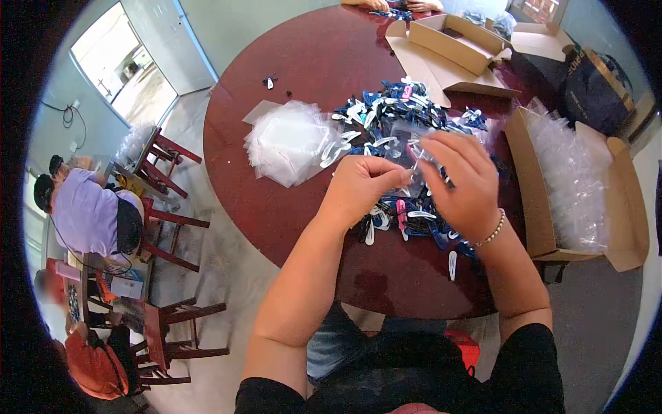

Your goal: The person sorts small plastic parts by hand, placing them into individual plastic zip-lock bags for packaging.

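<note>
My left hand (367, 185) is closed, with thumb and forefinger pinched on a small clear plastic bag (403, 141) above the heap of hair clips. Just to its right is my right hand (463, 172), with a beaded bracelet at the wrist. Its thumb and fingers are bent and apart, close to the bag, slightly blurred; I see no thing gripped between them. Under both hands spreads a pile of snap hair clips (386, 103) in navy, white and black. A pink hair clip (402, 215) lies in front of it. Left of the pile sits a stack of clear bags (289, 141).
The round dark red table (276, 214) carries everything. On the right stands a cardboard box (531, 183) of filled clear bags; an opened carton (455, 45) lies at the back. Another person's hands (420, 5) work at the far edge. Two people sit by stools (169, 324) at left.
</note>
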{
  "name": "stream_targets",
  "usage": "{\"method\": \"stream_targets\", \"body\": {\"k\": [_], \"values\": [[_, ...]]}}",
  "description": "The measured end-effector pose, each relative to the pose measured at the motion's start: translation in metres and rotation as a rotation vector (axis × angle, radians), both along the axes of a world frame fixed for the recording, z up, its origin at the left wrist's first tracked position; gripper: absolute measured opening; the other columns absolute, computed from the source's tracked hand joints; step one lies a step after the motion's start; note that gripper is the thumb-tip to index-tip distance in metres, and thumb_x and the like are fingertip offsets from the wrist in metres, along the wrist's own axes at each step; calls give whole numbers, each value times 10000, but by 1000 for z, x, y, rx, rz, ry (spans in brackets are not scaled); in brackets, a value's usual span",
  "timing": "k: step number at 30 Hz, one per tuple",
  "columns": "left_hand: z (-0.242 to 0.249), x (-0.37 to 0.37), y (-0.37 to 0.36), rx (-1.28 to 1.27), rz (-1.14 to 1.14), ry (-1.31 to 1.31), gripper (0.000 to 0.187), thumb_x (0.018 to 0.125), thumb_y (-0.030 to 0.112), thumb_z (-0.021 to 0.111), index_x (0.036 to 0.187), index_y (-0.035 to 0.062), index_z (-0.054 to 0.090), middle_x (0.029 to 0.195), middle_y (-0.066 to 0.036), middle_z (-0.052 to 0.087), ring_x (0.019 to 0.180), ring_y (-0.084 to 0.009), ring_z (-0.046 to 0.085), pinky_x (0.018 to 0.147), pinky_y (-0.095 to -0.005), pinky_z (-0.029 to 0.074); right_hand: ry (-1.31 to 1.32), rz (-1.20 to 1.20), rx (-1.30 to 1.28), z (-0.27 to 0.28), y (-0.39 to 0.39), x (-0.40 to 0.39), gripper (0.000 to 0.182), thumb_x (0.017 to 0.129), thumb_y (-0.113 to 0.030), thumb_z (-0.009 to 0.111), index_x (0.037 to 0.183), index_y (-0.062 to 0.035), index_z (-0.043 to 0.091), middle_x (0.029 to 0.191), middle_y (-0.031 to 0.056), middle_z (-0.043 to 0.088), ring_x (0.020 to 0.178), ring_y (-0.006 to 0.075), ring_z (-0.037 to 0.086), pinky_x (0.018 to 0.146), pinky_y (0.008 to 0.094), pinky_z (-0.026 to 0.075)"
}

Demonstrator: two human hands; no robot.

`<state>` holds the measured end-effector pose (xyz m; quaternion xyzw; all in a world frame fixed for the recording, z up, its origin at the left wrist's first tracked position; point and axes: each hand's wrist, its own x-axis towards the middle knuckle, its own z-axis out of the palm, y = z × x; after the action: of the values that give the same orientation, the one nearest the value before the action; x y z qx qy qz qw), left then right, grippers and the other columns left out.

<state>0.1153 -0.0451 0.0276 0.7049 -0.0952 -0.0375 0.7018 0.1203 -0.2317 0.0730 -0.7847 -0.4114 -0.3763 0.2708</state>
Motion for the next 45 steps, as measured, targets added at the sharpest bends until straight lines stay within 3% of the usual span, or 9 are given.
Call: {"method": "stream_targets", "body": {"k": [4,7,15,19,22,27,40,42,45], "values": [[6,-4,-1,130,-13,-59,129,846,84,684,905,-21,732,832,-65,722,758,-85,643,723,-240,509,125,-112,-52,0,9,-9,238,758,-110,704,963,-9,636,904,141,633,833,337,596,737,401,498],[1,-4,-3,178,-38,-74,129,837,72,690,926,-12,729,865,-55,719,786,-86,641,733,-242,511,307,-82,-131,3,3,-12,158,778,-57,689,924,-17,645,848,118,625,819,312,605,722,382,487],[-6,-3,-8,105,-40,-180,121,837,49,672,935,-6,716,846,-49,716,757,-72,613,710,-244,500,446,-68,-44,9,-2,-17,177,793,-84,707,933,-19,622,829,105,649,670,247,641,641,337,502],[-7,-4,-10,135,-13,-218,136,853,40,644,960,-3,714,863,-52,724,767,-68,621,727,-240,502,554,-35,-148,8,-8,-13,225,802,-108,699,1007,-34,645,826,117,668,704,250,655,659,329,507],[-8,-4,-9,177,-57,-107,162,851,34,641,995,10,711,865,-57,723,782,-65,621,743,-245,504,375,74,-245,-2,-14,-6,221,818,-119,677,1024,-41,664,851,136,682,724,277,659,675,332,510],[-6,-3,-8,138,-132,-247,265,825,-17,621,1076,33,688,907,-30,708,815,-54,599,756,-239,494,683,110,-239,17,-5,-18,167,852,-115,637,992,-36,680,869,158,677,749,334,642,684,368,510],[-1,-6,-4,149,-316,-295,562,710,-13,761,1246,42,603,1060,2,669,953,-47,570,854,-248,484,563,218,-291,7,-2,-23,189,879,-186,625,1024,-70,659,885,178,660,792,360,640,680,421,507],[4,-6,-2,114,-398,-196,628,652,-8,788,1247,34,590,1172,-27,641,1069,-117,569,963,-293,439,602,247,-353,6,-5,-21,196,863,-194,650,1017,-72,660,888,171,661,781,351,641,676,412,512],[8,-9,-2,20,-449,-61,623,668,20,806,1250,23,585,1185,-32,633,1082,-119,561,964,-299,441,500,317,-323,4,-4,-19,220,842,-200,680,1019,-71,661,893,160,666,788,344,645,672,398,517]]}}
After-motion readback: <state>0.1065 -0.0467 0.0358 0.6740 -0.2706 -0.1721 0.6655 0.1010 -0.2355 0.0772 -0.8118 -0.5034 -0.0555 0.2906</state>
